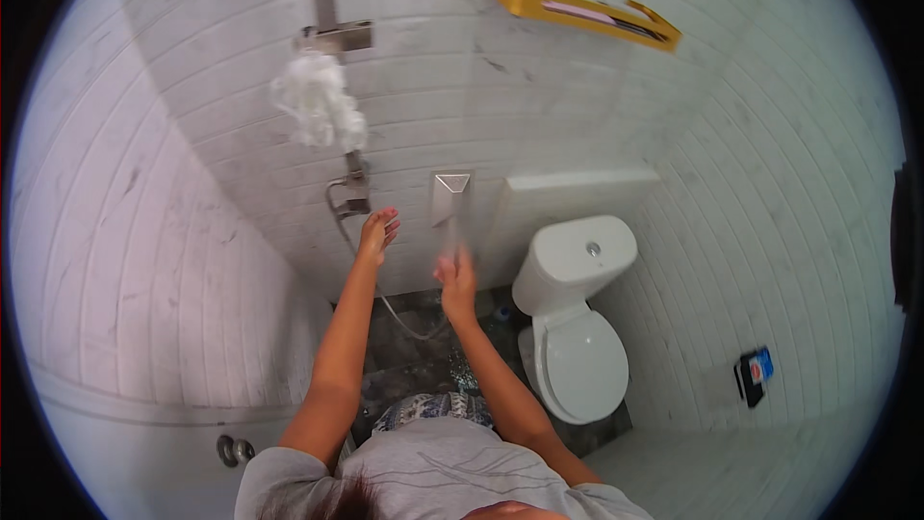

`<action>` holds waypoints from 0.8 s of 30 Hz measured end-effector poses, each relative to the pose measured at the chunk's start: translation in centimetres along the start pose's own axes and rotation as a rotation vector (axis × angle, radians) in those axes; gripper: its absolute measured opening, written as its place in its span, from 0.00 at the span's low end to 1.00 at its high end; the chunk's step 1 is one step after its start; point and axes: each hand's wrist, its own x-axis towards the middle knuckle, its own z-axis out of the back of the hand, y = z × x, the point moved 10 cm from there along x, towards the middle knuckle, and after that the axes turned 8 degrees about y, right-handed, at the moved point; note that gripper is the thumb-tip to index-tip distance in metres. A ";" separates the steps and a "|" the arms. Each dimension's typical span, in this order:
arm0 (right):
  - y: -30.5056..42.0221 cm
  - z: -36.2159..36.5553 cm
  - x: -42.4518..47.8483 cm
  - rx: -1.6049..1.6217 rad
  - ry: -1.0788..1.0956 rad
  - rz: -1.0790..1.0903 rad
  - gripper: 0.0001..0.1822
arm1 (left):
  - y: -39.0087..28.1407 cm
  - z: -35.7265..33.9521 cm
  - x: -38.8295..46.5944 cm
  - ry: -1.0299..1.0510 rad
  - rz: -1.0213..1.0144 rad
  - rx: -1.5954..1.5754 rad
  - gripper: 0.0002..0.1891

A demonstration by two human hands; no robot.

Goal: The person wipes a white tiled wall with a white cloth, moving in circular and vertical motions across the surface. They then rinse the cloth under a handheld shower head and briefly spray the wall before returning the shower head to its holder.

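My left hand [380,232] is raised near the wall with its fingers apart and nothing seen in it, just below a metal shower valve [354,195]. Level with it to the right, my right hand [456,278] is under a metal wall spout [451,195]; water seems to run onto it, and its fingertips are blurred. A grey shower hose [397,318] loops down from the valve behind my left arm. Above the valve, a bunched white mesh or cloth item [321,101] hangs from the metal shower fitting [346,36].
To the right stands a white toilet [585,368], lid closed. A yellow wall shelf [592,14] holds slim items. A black holder [749,379] with a blue packet is on the right wall. A door with a round knob [235,451] is at lower left. The dark floor [404,361] looks wet.
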 end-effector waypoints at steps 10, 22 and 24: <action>-1.6 11.2 0.4 0.367 -0.348 -0.096 0.16 | 11.4 -14.5 -4.8 0.450 0.056 0.279 0.18; 0.7 7.0 1.3 0.314 -0.110 -0.111 0.17 | 10.7 -7.8 -9.5 0.215 -0.163 0.376 0.16; -0.3 4.3 2.5 0.123 0.053 -0.132 0.18 | 10.0 -4.4 -10.9 0.070 -0.135 0.426 0.15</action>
